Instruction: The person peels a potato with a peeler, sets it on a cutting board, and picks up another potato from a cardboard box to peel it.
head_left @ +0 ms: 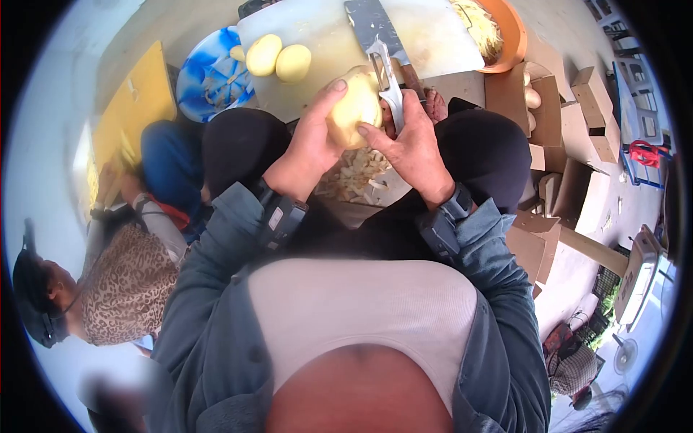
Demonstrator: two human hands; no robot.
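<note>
My left hand (312,144) is closed around a large peeled potato (354,108), pale yellow, held up between my knees. In my right hand (415,148) is a white-handled peeler (390,90), its head up beside the potato's right side. My right thumb rests against the potato's lower edge. Beyond my hands lies a white cutting board (317,29). Two peeled potatoes (278,58) sit on its left part, and a cleaver (372,29) lies across its middle with the handle toward me. Peelings (354,177) are heaped on the floor below my hands.
A blue and white basin (213,79) stands left of the board. At the upper right, an orange bowl (514,32) holds yellow shreds. Open cardboard boxes (545,108) line the right side, one with potatoes. Another person (130,281) sits at left near a yellow board (137,108).
</note>
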